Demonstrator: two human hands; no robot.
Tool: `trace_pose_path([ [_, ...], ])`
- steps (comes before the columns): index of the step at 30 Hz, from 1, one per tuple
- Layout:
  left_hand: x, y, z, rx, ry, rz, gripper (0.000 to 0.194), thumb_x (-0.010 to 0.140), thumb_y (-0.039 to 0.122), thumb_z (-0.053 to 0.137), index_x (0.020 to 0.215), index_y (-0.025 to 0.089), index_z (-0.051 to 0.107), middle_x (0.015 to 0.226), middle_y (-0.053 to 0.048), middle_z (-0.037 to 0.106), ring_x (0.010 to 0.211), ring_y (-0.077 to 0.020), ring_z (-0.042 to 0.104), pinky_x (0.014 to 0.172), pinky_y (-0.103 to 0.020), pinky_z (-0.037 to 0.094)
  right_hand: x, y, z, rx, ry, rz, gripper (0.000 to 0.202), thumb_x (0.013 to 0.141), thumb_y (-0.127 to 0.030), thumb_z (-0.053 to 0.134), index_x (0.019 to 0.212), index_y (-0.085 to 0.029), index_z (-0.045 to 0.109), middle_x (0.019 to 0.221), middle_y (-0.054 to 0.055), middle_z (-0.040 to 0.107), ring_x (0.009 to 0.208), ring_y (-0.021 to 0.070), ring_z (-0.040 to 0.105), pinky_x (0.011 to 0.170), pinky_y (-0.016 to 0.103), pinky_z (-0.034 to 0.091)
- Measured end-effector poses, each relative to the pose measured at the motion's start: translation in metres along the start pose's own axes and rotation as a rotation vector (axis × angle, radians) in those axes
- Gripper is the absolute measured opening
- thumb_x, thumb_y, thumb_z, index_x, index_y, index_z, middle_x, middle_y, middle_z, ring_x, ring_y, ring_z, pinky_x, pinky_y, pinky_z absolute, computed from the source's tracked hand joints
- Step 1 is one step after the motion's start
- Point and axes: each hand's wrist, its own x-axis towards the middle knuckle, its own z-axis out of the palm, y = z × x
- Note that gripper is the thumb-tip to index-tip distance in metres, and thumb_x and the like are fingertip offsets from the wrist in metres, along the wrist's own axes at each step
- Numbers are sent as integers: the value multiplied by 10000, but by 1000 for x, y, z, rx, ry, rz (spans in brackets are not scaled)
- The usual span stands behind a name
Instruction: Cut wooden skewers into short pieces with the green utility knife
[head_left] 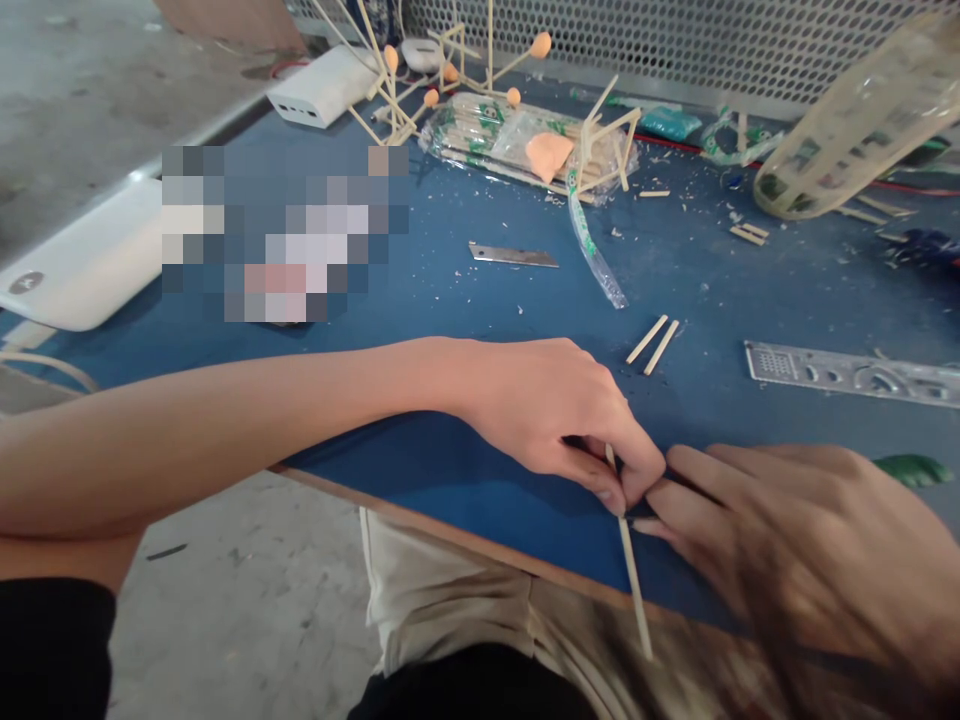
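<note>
My left hand (pixel 559 405) pinches a thin wooden stick (pixel 635 590) between thumb and fingers near the table's front edge. The stick's lower end sticks out past that edge, over my lap. Close against it on the right, my right hand (pixel 795 530) is closed, its fingertips almost touching the left ones. A small dark tip shows between the right fingers and the stick, too little to name. Beyond my hands lie two short cut sticks (pixel 654 345) side by side. Farther off, a loose cutter blade (pixel 514 256) rests flat.
A clear stencil ruler (pixel 851 373) lies at right, with a green leaf-shaped piece (pixel 911 469) below it. Behind are a packet of sticks (pixel 480 135), stick frames with orange clay balls (pixel 541 45), and a plastic bottle (pixel 847 130). White power banks (pixel 90 260) stand left.
</note>
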Motion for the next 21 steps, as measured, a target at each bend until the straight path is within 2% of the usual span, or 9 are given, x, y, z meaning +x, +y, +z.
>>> trace_pose_path([
  [3,0,1,-1,-21,9,5,127,981,328,612,915,348,718,878,74,771,836,-119,688,650,-281,420,1,-1,1,-26,11,66,209,1043,-302,374,900,-272,523,666,-47,562,451,186,543,454,384,304],
  [6,0,1,-1,-50,-5,-5,129,986,323,606,920,345,714,899,73,774,858,-124,689,673,-282,427,1,0,2,-37,-8,123,216,1044,-364,407,897,-268,533,663,-53,554,447,183,549,450,384,289],
  [14,0,1,-1,-11,-1,-10,147,1001,373,581,944,326,708,884,59,764,833,-129,672,683,-283,433,-5,-1,3,23,85,75,151,1021,-316,479,897,-262,546,682,-46,565,491,170,533,522,385,298],
  [21,-1,1,0,-38,10,-15,121,986,341,603,925,339,708,899,64,774,839,-136,681,682,-294,434,-3,-4,3,-5,90,83,192,1038,-257,411,920,-268,561,710,-40,622,513,171,558,558,397,309],
])
